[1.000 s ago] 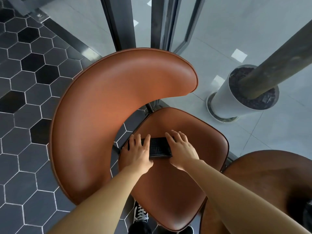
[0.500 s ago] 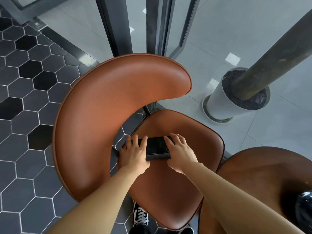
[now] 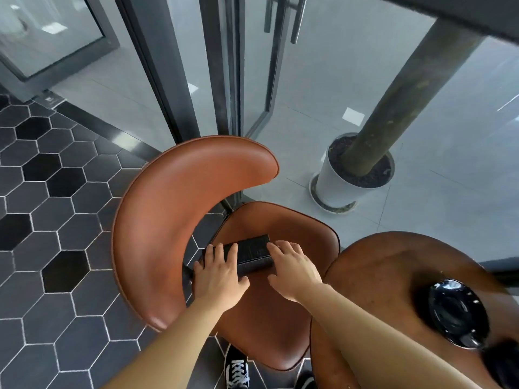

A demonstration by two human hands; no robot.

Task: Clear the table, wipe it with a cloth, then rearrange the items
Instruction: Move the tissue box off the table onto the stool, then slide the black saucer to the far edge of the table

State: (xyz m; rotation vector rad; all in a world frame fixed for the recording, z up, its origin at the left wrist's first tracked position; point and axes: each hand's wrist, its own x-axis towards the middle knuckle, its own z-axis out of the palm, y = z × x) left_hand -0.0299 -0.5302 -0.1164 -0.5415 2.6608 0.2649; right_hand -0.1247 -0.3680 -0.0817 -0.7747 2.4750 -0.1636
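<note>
From head height we looked steeply down at the chair seat (image 3: 261,318), near, with the table's edge (image 3: 365,265) at right.

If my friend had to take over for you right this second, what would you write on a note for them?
Left hand: resting on the left end of the black box, fingers spread.
Right hand: on the box's right end, fingers over its edge.
The box sits on the brown chair seat, near the backrest; whether it is gripped or only touched is unclear.
The round wooden table at right holds a black ashtray.
Done: the box is off the table.
Left: take the ashtray off, wipe the table with a cloth (none in view), put the things back.
</note>
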